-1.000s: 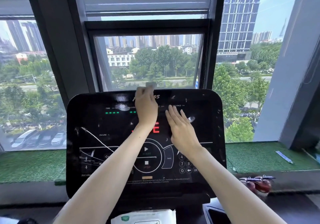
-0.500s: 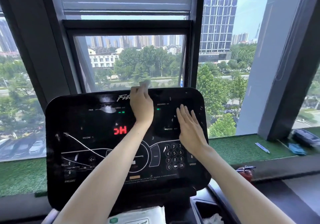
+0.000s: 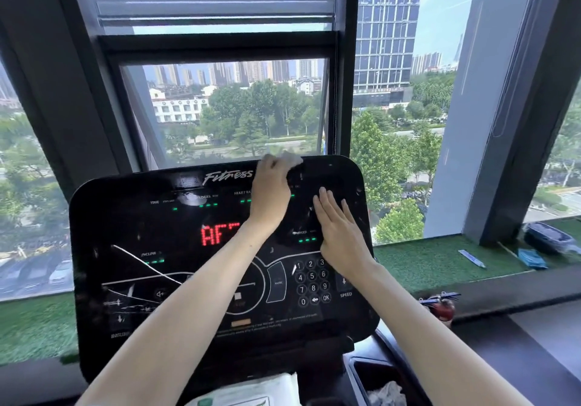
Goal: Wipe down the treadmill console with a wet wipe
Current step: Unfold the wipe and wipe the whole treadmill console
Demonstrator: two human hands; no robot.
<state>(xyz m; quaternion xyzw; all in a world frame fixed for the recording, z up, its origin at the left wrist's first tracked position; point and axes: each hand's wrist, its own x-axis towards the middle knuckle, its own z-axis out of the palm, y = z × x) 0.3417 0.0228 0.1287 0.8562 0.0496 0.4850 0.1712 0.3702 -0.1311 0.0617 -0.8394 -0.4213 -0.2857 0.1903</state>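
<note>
Black console (image 3: 132, 279): one wipe (image 3: 290, 157) in left hand (image 3: 270, 191), right hand (image 3: 339, 232) flat.

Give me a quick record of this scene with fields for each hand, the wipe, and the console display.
Left hand: grips the white wet wipe at the console's top edge
Right hand: flat, fingers straight, on the panel above the number keypad
Console: black glossy treadmill console, red lit letters partly hidden
Wipe pack: white, below the console
</note>
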